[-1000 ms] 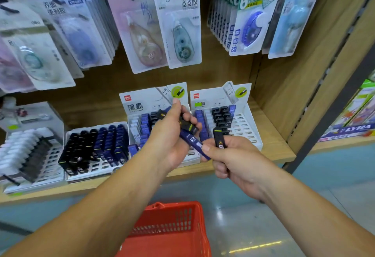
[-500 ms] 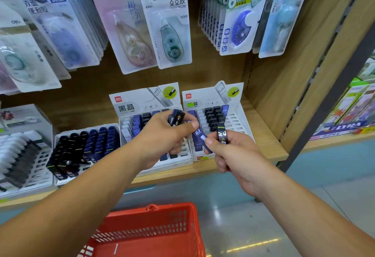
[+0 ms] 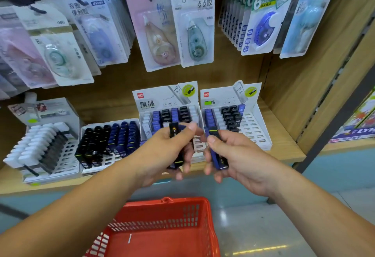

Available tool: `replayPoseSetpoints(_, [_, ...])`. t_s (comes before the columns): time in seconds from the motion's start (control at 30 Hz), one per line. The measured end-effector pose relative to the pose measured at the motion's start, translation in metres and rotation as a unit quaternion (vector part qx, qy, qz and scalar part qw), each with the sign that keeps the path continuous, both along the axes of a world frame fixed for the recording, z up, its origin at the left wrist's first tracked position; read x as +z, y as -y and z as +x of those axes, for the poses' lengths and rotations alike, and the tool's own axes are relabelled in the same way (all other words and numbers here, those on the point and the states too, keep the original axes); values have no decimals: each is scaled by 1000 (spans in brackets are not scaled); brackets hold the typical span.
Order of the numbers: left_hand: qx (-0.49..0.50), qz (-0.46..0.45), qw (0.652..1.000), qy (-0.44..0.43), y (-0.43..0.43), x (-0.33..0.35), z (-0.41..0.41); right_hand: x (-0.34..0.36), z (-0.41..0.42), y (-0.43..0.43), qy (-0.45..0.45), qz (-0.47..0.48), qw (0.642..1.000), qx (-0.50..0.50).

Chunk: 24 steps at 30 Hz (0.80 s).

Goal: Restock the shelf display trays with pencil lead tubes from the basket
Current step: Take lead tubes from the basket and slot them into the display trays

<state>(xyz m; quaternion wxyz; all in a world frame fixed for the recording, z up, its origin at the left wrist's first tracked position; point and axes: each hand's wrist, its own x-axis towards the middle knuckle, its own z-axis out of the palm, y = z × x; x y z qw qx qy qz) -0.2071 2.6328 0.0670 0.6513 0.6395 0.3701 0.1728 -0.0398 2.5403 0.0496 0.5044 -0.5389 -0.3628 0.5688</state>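
While both sets of fingers are curled shut, left hand (image 3: 162, 151) grips a bunch of black and blue lead tubes (image 3: 175, 135), right hand (image 3: 233, 155) grips a second bunch (image 3: 216, 151), blue and black. Hands nearly touching, in front of the two white display trays (image 3: 257, 127) on the wooden shelf (image 3: 284, 141). Red basket (image 3: 162, 226) below

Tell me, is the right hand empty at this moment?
No, the right hand is closed around blue and black lead tubes, in front of the display tray.
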Motion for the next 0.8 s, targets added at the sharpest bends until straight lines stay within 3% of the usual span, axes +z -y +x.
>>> replayPoseSetpoints(0.13, [42, 28, 997, -63, 10, -13, -38, 5, -23, -7, -83, -20, 996, -15])
replayPoseSetpoints(0.23, [27, 203, 971, -124, 14, -24, -59, 7, -50, -11, -9, -11, 999, 31])
replayPoseSetpoints(0.33, [-30, 253, 963, -89, 18, -27, -66, 1, -78, -17, 25, -3, 998, 52])
replayPoseSetpoints(0.43, [-26, 217, 975, -44, 17, -24, -74, -3, -88, -28, 7, 6, 1000, 25])
replayPoseSetpoints(0.6, [-18, 83, 996, 27, 10, -25, -97, -4, -86, -39, -19, -5, 1000, -8])
replayPoseSetpoints(0.8, [88, 61, 989, 104, 5, -37, -110, -8, -93, -49, -98, -5, 995, -31])
